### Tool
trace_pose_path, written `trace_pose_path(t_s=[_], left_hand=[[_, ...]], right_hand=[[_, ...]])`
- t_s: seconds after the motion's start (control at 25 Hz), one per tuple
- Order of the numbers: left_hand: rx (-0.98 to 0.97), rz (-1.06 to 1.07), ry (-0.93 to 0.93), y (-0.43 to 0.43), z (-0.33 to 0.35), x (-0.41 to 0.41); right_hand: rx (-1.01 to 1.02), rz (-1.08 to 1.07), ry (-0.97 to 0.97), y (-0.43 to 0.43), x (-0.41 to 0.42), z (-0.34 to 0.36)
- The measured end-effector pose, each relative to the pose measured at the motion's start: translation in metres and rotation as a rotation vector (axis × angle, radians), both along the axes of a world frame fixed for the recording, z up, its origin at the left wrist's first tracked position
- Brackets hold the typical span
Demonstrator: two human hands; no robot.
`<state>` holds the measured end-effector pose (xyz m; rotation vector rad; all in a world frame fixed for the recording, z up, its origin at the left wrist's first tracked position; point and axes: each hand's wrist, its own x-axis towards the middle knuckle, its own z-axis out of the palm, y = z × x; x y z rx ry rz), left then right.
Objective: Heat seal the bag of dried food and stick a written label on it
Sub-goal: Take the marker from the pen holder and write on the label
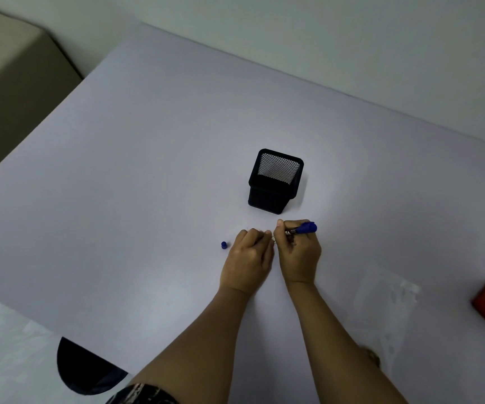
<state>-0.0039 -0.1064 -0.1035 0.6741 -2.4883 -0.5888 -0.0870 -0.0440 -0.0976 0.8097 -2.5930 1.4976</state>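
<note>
I see the right hand (298, 252) gripping a blue marker (302, 229) on a pale table (148, 170). The left hand (248, 258) is curled beside it, touching; I cannot tell what it pins. The cap (223, 245) sits left, a mesh holder (276, 180) behind, a clear bag (387, 298) right.

No text, brand, number or sign can be read anywhere; the blue marker (301, 229) in the right hand (298, 252) carries a pale band with dark marks on its barrel, too small and blurred to make out; the black mesh pen holder (276, 182) shows no lettering.
</note>
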Motion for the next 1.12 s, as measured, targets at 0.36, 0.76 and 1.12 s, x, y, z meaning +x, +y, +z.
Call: trace_pose_path(t_s=[0.36, 0.76, 1.12], left_hand=[[-0.015, 0.005, 0.012, 0.001, -0.0014, -0.0005], [-0.012, -0.007, -0.014, 0.0006, -0.0012, 0.0004], [-0.03, -0.017, -0.004, 0.0003, 0.002, -0.0002]], right_hand=[[0.006, 0.011, -0.021, 0.0022, -0.0003, -0.0031], [-0.02, -0.023, -0.036, 0.0009, -0.0011, -0.0033], [-0.007, -0.01, -0.005, 0.0011, -0.0004, -0.002]])
